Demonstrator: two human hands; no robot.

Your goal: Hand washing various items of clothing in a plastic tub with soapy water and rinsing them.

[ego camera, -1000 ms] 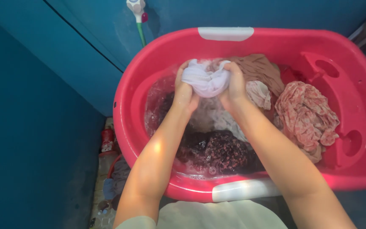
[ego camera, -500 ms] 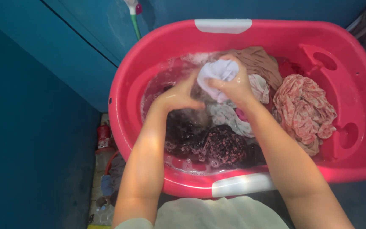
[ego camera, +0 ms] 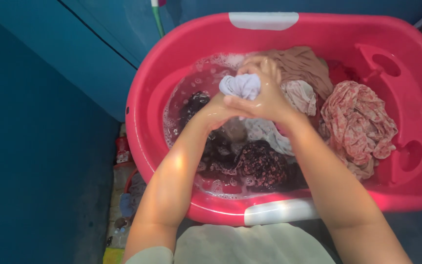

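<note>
- Red plastic wash basin (ego camera: 289,34): oval tub with white handle patches on its far and near rims; holds soapy water and wet laundry; moulded recesses sit along its right side.
- Blue wall (ego camera: 35,146): fills the left of the view, just beside the basin.
- Pink patterned garment (ego camera: 357,122): crumpled heap resting on the basin's right side, clear of the water.
- Brown garment (ego camera: 301,63): bunched at the far rim, just behind the hands.
- Dark floral garment (ego camera: 262,166): lies soaked in the suds near the front rim, between the two forearms.
- Right hand (ego camera: 264,98): clenched around the white cloth, fingers curled over its top, above the centre of the basin.
- Left hand (ego camera: 216,112): pressed against the right hand from the left, touching the cloth's underside; its grip is partly hidden.
- White cloth (ego camera: 242,85): small wet bundle, squeezed between both hands above the water.
- Green hose (ego camera: 158,19): runs down the wall behind the basin.
</note>
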